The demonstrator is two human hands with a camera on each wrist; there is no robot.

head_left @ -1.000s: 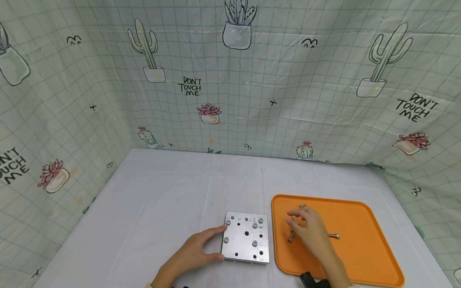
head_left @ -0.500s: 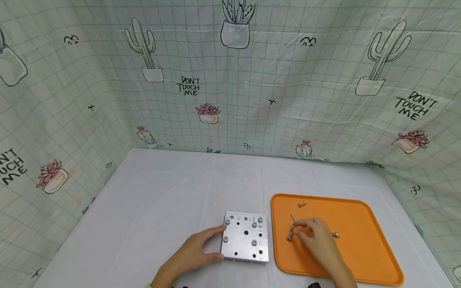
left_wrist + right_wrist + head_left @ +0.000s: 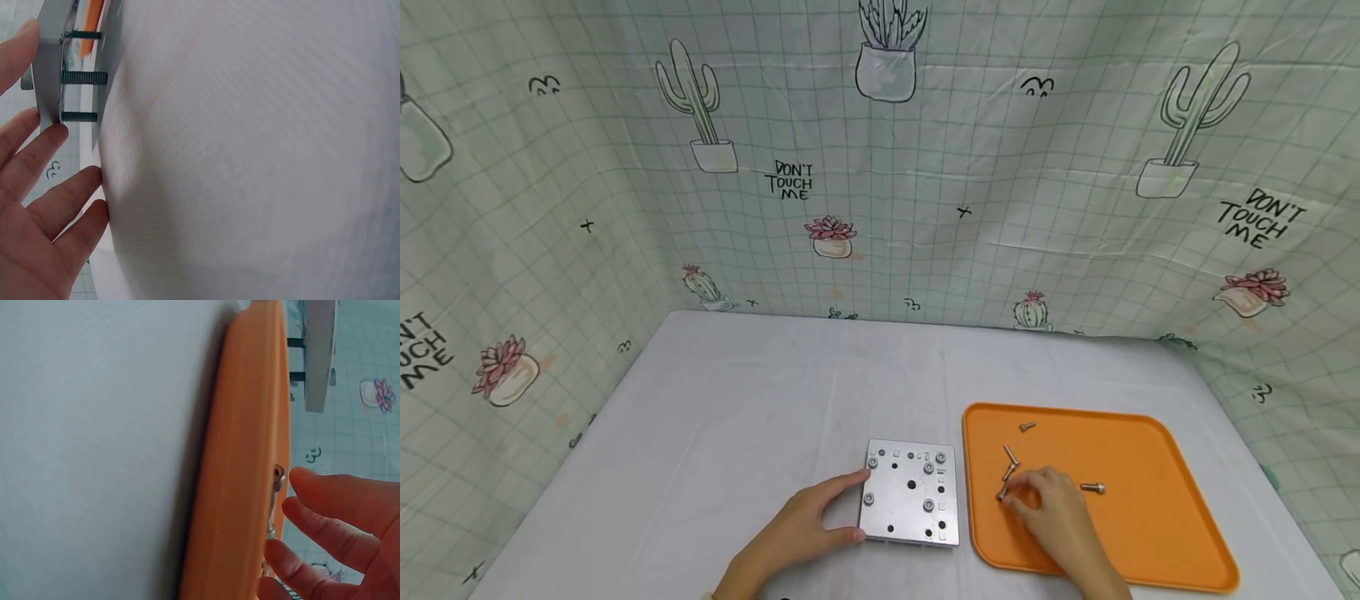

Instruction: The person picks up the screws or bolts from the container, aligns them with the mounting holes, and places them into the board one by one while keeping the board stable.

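A square metal plate [image 3: 910,512] carries several socket-head bolts; in the left wrist view their threaded shanks [image 3: 85,78] project beneath it. My left hand [image 3: 805,521] spans the plate's left edge, index fingertip and thumb touching it. Its other fingertips rest at the white surface. In the orange tray, a socket-head bolt [image 3: 279,477] lies at my right hand [image 3: 1060,517]. Thumb and index fingertips are right at that bolt, with a narrow gap showing in the right wrist view. Two other bolts lie end to end with it, the farthest bolt [image 3: 1011,454] pointing away.
The orange tray [image 3: 1180,517] stands right of the plate, on a white-covered table [image 3: 775,392]. A small bolt [image 3: 1027,427] lies near the tray's far edge, another bolt [image 3: 1093,487] right of my right hand. A patterned curtain [image 3: 910,175] closes the back and sides.
My right hand has moved down and nearer over the tray, its thumb and index closing in on the nearest bolt. My left hand has stayed at the plate's edge.
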